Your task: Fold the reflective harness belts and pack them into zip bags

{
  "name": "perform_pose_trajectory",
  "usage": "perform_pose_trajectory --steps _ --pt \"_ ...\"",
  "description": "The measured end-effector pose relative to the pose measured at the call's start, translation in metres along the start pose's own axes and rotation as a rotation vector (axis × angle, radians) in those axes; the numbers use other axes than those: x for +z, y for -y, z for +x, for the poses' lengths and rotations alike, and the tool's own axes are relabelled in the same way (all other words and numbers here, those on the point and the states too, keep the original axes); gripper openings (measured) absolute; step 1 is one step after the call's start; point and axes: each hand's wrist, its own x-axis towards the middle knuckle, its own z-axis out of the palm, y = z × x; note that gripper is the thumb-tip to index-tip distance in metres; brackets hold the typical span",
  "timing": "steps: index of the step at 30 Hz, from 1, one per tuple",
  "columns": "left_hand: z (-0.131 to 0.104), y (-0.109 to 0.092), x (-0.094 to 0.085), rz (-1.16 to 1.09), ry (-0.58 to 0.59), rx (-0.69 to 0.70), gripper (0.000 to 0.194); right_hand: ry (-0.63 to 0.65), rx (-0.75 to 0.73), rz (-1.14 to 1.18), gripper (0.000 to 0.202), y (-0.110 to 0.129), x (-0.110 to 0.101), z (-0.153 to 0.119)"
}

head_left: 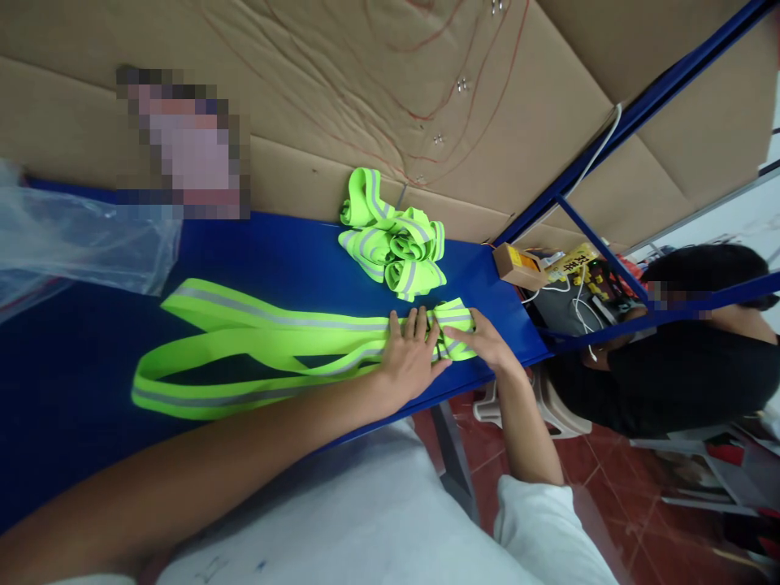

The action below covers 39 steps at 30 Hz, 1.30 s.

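A neon green strap [244,390] with a grey reflective stripe lies in long loops across the blue table [256,244]. My left hand [411,357] rests flat on the strap near its right end, fingers spread. At that end the strap is gathered into a folded bundle [460,325]. My right hand [484,337] is around the bundle's right side, thumb and fingers on it. Small dark parts show between the two hands. Behind them sits a pile of rolled green straps [396,244].
Clear plastic bags [91,236] lie on the table's left. Cardboard [305,179] with red lines stands behind. An open cardboard box [521,268] and white cables are at the right, beyond a blue frame. A person in black [688,374] sits there.
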Motion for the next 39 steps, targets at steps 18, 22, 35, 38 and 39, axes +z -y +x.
perform_pose_trajectory --steps 18,22,35,38,39 --pt "0.005 -0.002 0.008 -0.047 0.031 0.026 0.078 -0.364 -0.216 -0.441 0.050 0.000 -0.004 -0.006" --pt "0.004 -0.002 0.006 -0.050 0.028 0.035 0.076 -0.426 -0.272 -0.650 0.045 0.010 0.030 -0.017" --pt "0.003 0.000 0.007 -0.055 0.028 0.048 0.077 -0.020 -0.308 -0.455 0.054 0.004 -0.002 -0.017" --pt "0.002 0.001 0.006 -0.053 0.028 0.053 0.076 -0.085 -0.206 -0.436 0.069 -0.002 -0.003 -0.007" --pt "0.001 0.001 0.006 -0.052 0.028 0.054 0.076 -0.100 -0.171 -0.430 0.071 -0.004 0.000 -0.005"
